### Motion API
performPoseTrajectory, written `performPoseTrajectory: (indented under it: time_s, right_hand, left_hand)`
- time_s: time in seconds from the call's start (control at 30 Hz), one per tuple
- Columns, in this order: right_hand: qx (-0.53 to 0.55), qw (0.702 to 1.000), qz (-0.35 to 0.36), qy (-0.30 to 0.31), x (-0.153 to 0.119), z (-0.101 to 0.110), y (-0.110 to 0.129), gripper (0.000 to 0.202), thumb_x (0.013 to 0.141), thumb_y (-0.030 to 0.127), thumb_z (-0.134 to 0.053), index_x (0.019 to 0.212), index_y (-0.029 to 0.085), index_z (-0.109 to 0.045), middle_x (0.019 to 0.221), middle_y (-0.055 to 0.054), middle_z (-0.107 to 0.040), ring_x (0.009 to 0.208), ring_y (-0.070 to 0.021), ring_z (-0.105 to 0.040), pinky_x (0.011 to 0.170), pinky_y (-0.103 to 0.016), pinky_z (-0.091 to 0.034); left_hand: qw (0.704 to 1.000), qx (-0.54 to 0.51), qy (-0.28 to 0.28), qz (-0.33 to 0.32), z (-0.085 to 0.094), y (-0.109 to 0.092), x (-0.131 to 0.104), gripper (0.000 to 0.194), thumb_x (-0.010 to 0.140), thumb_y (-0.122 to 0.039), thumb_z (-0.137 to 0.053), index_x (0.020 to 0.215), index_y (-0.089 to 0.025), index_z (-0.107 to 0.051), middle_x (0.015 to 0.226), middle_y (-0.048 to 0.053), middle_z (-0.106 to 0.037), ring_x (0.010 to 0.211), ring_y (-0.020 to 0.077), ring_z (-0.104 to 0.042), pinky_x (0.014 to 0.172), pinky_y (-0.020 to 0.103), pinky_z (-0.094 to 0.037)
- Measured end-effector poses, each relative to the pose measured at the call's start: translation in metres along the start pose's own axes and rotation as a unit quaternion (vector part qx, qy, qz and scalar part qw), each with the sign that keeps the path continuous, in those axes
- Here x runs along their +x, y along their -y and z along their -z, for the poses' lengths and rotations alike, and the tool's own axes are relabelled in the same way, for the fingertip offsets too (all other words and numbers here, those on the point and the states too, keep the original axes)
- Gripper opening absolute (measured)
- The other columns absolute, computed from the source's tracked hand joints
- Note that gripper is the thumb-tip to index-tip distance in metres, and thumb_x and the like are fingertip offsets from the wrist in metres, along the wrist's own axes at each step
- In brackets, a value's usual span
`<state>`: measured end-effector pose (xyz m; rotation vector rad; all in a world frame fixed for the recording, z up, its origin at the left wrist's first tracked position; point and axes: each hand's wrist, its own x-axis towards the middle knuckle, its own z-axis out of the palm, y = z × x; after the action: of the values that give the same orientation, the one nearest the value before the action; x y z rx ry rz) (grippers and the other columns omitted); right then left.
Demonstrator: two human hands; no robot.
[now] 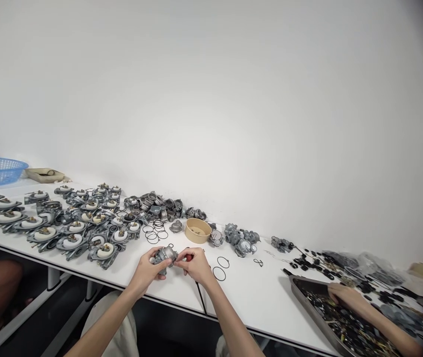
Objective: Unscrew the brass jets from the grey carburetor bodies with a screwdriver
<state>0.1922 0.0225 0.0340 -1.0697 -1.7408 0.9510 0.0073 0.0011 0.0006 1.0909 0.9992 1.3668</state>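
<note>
1. Two hands are meeting over the near edge of the white table [263,297]: I am cradling a small grey metal casting [164,256] in my left hand [148,270], fingers wrapped shut around its body.
2. My right hand [196,265] is pinching a red-handled tool [188,258] against the casting's side, fingers closed on it; the tip is hidden, so I cannot tell what it is touching.
3. I judge that the casting wants holding steady and low over the table, so nothing rolls away.
4. Black O-rings [219,273] are lying just beside my right wrist, and a tan bowl [197,230] is sitting behind them.
5. Another person's hand [345,293] is resting in the metal tray [310,302] at the right corner.
</note>
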Motion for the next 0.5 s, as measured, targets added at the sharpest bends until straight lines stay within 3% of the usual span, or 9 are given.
performPoseTrajectory:
  time_s: [0.3,0.4,0.5]
  right_hand:
    - [-0.029,0.999,0.014,0.019,-0.003,0.002,0.003,0.013,0.068,0.029,-0.081,0.068,0.018,-0.075,0.052,0.005,-0.053,0.038,-0.0085,-0.049,0.04,-0.02,-0.037]
    - [-0.078,0.995,0.045,0.031,-0.006,0.004,0.009,0.004,0.073,0.022,-0.076,0.07,0.019,-0.076,0.063,0.003,-0.063,0.04,-0.0077,-0.052,0.043,-0.02,-0.04]
    - [-0.139,0.986,0.086,0.043,-0.009,0.006,0.015,0.01,0.077,0.014,-0.07,0.073,0.021,-0.077,0.071,0.002,-0.067,0.042,-0.007,-0.055,0.049,-0.019,-0.043]
  left_hand:
    - [1.0,-0.001,0.003,0.005,0.0,-0.001,0.0,0.062,0.064,-0.05,-0.085,0.114,-0.019,-0.066,0.117,0.012,-0.064,0.081,0.0179,-0.065,0.05,0.023,-0.06]
    - [1.0,-0.006,-0.002,0.009,0.0,-0.002,0.0,0.063,0.061,-0.049,-0.087,0.112,-0.018,-0.067,0.115,0.012,-0.065,0.081,0.0183,-0.066,0.049,0.022,-0.059]
    - [1.0,-0.004,0.0,0.016,0.0,-0.001,0.001,0.063,0.062,-0.051,-0.087,0.112,-0.018,-0.068,0.112,0.011,-0.066,0.077,0.0169,-0.066,0.048,0.022,-0.058]
